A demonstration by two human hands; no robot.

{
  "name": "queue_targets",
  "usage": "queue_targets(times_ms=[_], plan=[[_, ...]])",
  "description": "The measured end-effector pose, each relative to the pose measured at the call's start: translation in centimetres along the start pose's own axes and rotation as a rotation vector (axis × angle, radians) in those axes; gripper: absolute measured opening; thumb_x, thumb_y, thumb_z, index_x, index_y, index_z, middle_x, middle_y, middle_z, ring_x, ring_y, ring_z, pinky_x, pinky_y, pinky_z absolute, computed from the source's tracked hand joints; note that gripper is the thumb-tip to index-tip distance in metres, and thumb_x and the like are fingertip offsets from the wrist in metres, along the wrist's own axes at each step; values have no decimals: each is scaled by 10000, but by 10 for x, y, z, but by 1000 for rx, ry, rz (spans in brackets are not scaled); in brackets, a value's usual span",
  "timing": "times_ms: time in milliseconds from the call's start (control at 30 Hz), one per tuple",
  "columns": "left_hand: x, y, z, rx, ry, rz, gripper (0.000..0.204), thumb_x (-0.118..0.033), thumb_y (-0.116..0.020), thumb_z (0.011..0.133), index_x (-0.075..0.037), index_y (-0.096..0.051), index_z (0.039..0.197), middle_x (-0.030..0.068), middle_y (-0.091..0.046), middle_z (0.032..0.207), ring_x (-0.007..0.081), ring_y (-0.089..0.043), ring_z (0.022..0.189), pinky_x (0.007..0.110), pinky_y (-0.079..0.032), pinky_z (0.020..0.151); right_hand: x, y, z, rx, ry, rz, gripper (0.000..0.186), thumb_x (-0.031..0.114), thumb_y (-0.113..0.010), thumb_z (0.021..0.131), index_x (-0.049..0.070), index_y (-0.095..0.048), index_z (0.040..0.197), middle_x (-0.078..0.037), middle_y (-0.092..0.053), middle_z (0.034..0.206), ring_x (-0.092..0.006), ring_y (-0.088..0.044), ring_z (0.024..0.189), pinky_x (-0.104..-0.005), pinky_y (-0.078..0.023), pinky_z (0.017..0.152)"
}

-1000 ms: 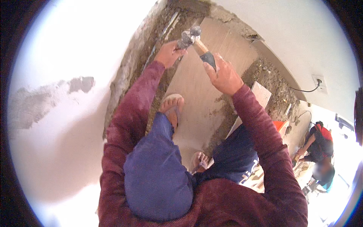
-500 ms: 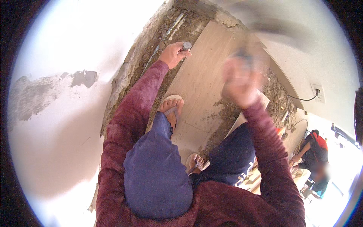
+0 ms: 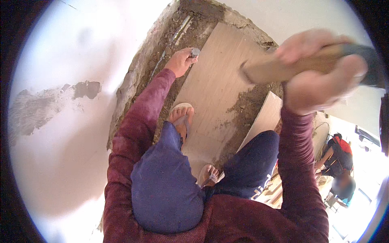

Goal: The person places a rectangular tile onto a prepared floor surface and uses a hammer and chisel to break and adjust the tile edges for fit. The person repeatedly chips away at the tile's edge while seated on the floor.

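Note:
My left hand (image 3: 181, 62) is closed around a chisel (image 3: 195, 52); only its round grey top shows above my fingers, and its lower part is hidden. The hand is over the strip of broken ground beside the wood-look floor tile (image 3: 221, 52). On the right, my right hand (image 3: 320, 77) grips a hammer (image 3: 283, 69) by its wooden handle, raised close to the camera and blurred by motion. The dark hammer head is at the right rim, beyond my hand, while the handle's butt end points left over the tile.
Rubble and soil (image 3: 247, 109) border the tiles, with a thin pipe (image 3: 182, 30) at the far left. Another tile (image 3: 261, 121) stands out beside my right knee. A white wall (image 3: 60, 133) with a grey patch rises on the left. Another person (image 3: 338, 158) bends at the right.
The right hand has swung right and upward with the hammer, nearer the camera. My left hand, still on the chisel, has shifted slightly toward the left and down in view.

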State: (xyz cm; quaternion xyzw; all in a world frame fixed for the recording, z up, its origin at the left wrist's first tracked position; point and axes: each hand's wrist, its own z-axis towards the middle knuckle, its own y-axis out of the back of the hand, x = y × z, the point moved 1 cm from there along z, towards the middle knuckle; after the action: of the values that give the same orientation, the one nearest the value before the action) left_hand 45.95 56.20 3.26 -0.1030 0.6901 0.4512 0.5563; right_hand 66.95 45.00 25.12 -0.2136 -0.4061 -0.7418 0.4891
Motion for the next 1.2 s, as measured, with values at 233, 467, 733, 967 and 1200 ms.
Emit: queue_targets(times_ms=[233,467,733,967,1200], plan=[[2,-17,-28,-105,68,-37,134,-157,-574,874,-40,-512,891,92,-556,790,231,-569,791,347,-449,762,-9,-63,-63,405,-904,-394,355,204,-533,897,-39,-505,1155,-303,-542,1055,-339,-570,1018,-433,-457,837],[10,1,-5,-37,-8,-11,111,-119,-578,856,-48,-496,883,73,-553,788,224,-563,774,346,-448,741,31,14,28,-144,42,71,364,340,-416,916,36,-543,1069,-148,-549,913,-283,-567,783,-425,-484,783],[7,-10,0,-70,-26,-21,127,-152,-568,878,-49,-494,890,80,-569,802,232,-573,760,357,-452,730,-46,-69,-91,397,-727,-554,421,286,-563,884,-20,-527,1172,-257,-619,983,-366,-625,878,-491,-481,757],[9,0,4,17,-16,58,185,-196,-571,867,-28,-523,928,149,-587,876,332,-574,885,415,-436,785,-7,-29,-35,-10,-117,-510,452,369,-475,926,-59,-523,1063,-240,-608,833,-352,-629,703,-420,-507,622],[6,-1,4,2,9,5,108,-146,-568,867,-48,-531,895,103,-570,831,252,-563,790,352,-441,742,-11,-43,-43,-89,-181,-427,373,315,-526,873,-28,-524,1020,-234,-584,827,-395,-590,703,-459,-490,618]])
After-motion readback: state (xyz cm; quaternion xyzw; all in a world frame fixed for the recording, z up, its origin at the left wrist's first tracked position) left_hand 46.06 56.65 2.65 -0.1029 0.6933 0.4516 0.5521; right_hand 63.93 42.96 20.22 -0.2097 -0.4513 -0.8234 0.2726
